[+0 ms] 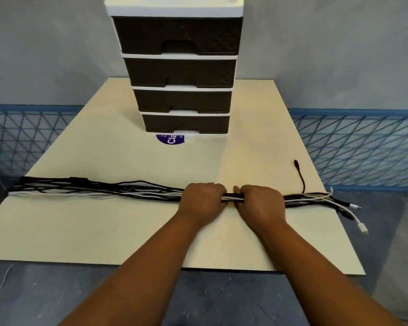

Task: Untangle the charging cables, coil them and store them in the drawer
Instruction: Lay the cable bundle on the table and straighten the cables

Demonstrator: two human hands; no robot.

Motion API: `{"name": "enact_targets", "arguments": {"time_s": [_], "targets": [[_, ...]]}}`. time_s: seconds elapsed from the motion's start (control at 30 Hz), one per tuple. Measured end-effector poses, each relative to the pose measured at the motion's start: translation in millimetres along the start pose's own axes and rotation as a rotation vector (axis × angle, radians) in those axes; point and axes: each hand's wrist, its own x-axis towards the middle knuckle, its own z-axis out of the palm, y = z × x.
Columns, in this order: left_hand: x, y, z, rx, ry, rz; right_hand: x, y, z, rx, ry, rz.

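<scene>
Item 1, work surface: I am looking at a cream board [132,222] lying on a grey floor, its near edge running just under the forearms and its right edge slanting off toward a blue wire mesh fence [362,142]. Bare board is showing in front of the hands and between the hands and the drawer unit.

Item 2, storage: a white-framed drawer unit [179,74] with four dark brown drawers is standing at the far middle of the board, all four sitting flush. A purple round sticker [170,139] is peeking out at its foot; I am reading only "Cla", the rest being hidden.

Item 3, bundle of cables [99,190]: black and white leads are lying in a long strand across the board from left edge to right. Loose ends are fanning out at the right, a white plug [364,229] reaching close to the board's edge and one black plug tip [296,163] curling away toward the back.

Item 4, hands: the left hand [203,201] and right hand [260,203] are sitting side by side, nearly touching, each with fingers curled closed around the bundle, knuckles up.
</scene>
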Motion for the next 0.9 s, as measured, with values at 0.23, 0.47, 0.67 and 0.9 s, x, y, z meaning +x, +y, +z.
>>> {"name": "enact_targets", "arguments": {"time_s": [0.23,0.47,0.67,0.9], "targets": [[-3,-42,-23,0.152,-0.136,0.109,-2,-9,-7,-0.057,-0.058,0.063],[-13,-110,-44,0.205,-0.082,0.079,-2,-10,-2,-0.05,-0.051,0.149],[-35,-161,-42,0.109,-0.014,0.056,-3,-13,-2,-0.057,-0.047,0.155],[-40,-167,-27,0.026,0.052,0.019,-4,-15,-8,0.014,-0.098,0.148]]}}
